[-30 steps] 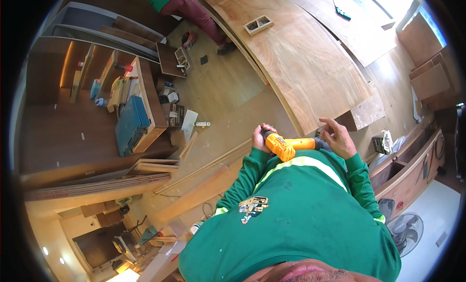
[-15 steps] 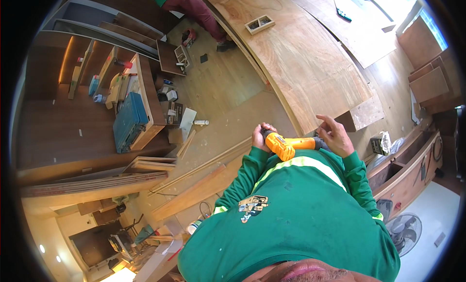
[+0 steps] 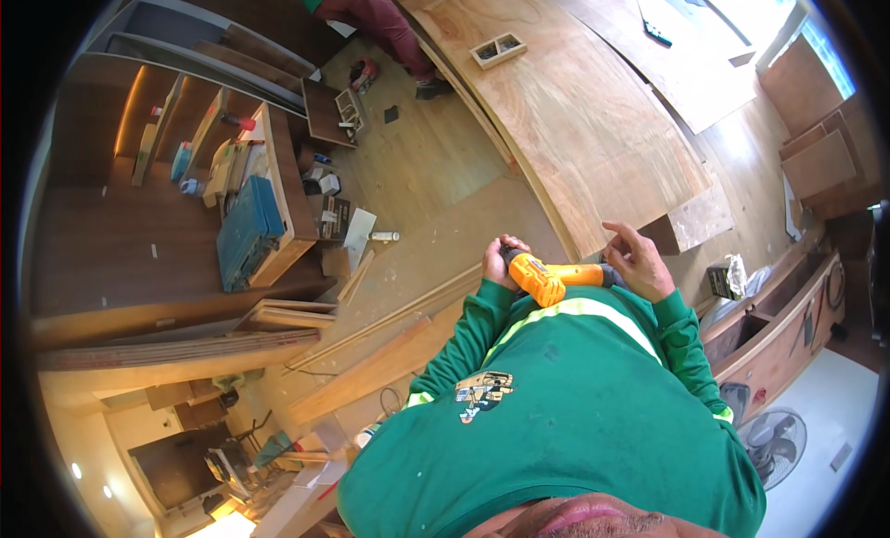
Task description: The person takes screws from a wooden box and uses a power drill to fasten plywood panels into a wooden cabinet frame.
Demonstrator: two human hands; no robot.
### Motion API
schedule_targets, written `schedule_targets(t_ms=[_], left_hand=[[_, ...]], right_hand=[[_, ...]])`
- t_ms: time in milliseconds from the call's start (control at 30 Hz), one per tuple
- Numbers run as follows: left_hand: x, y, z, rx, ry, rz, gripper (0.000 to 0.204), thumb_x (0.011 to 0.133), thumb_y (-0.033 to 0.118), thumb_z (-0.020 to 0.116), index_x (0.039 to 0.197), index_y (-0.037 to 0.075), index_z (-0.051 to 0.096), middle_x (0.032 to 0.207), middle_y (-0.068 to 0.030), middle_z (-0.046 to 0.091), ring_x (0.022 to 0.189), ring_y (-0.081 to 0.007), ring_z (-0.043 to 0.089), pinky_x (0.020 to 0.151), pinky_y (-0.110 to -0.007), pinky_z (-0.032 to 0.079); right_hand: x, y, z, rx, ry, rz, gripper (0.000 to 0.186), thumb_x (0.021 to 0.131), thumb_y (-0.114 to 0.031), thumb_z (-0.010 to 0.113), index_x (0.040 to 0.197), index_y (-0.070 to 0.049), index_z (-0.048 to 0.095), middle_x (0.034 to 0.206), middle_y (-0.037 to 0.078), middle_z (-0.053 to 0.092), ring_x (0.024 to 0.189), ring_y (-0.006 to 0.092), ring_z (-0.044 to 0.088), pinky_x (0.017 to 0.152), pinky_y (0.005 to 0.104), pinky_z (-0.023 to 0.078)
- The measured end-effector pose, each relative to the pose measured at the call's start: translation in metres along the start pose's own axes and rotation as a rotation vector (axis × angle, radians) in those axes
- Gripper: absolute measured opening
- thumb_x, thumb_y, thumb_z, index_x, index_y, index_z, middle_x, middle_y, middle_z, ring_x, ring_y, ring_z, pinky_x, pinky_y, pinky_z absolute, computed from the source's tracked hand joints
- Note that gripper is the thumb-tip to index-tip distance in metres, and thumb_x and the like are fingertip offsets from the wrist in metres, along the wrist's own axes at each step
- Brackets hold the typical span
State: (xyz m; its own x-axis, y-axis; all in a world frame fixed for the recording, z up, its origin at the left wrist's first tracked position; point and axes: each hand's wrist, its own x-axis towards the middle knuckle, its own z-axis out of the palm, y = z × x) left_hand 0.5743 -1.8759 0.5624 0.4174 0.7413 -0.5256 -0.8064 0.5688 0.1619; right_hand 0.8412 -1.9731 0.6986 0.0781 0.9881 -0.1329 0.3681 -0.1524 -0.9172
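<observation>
In front of my waist is a yellow-orange cordless drill (image 3: 538,277) with a dark chuck end and a dark base. My left hand (image 3: 499,264) is closed round the chuck end, its fingers partly hidden. At the drill's base end, my right hand (image 3: 642,262) has its fingers apart, the index finger stretched out. Whether it touches the base I cannot tell. Just beyond both hands is the near end of a large plywood sheet (image 3: 575,121). A small wooden box with two compartments (image 3: 498,50) lies on that sheet, small dark pieces inside it.
A person in maroon trousers (image 3: 397,33) stands at the far left of the sheet. To the left, a blue tool case (image 3: 250,232) rests on a wooden cabinet. Long boards (image 3: 371,367) lie on the left. An open wooden cabinet frame (image 3: 769,316) and a fan (image 3: 772,448) are to the right.
The view has shifted very slightly. Both hands and the drill keep nearly the same positions.
</observation>
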Motion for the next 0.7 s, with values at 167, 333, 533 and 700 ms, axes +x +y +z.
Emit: schedule_targets(t_ms=[167,333,533,700], left_hand=[[-0.002,0.0,-0.01,0.031,-0.017,0.005,0.022,0.095,0.022,0.044,0.081,0.007,0.052,0.076,-0.0063,0.056,0.077,-0.019,0.055,0.082,-0.036,0.05],[0.001,-0.003,-0.015,0.076,-0.009,0.041,0.023,0.094,0.023,0.043,0.081,0.007,0.052,0.077,-0.0072,0.056,0.077,-0.0215,0.055,0.083,-0.038,0.05],[0.011,-0.006,-0.017,0.017,-0.031,0.034,0.024,0.094,0.024,0.042,0.08,0.008,0.052,0.076,-0.0075,0.056,0.076,-0.0242,0.056,0.079,-0.042,0.05],[0.008,-0.009,-0.033,0.054,0.015,0.127,0.028,0.095,0.03,0.04,0.081,0.009,0.052,0.076,-0.0089,0.056,0.077,-0.0272,0.058,0.076,-0.047,0.052]], right_hand=[[0.001,-0.005,0.002,0.023,-0.013,0.01,0.039,0.086,-0.004,0.059,0.125,-0.001,0.055,0.077,0.009,0.06,0.068,0.0187,0.057,0.067,0.0309,0.049],[0.003,-0.008,-0.002,-0.005,-0.028,-0.01,0.04,0.085,-0.003,0.059,0.125,-0.001,0.056,0.076,0.009,0.06,0.067,0.0187,0.057,0.066,0.0309,0.05],[0.012,-0.007,-0.007,0.029,-0.063,-0.031,0.04,0.085,-0.001,0.058,0.125,0.001,0.055,0.076,0.008,0.06,0.067,0.0152,0.057,0.065,0.0288,0.05],[0.025,-0.003,0.0,0.026,-0.125,-0.063,0.038,0.086,-0.004,0.058,0.124,-0.001,0.055,0.074,0.007,0.061,0.066,0.0144,0.058,0.062,0.0277,0.049]])
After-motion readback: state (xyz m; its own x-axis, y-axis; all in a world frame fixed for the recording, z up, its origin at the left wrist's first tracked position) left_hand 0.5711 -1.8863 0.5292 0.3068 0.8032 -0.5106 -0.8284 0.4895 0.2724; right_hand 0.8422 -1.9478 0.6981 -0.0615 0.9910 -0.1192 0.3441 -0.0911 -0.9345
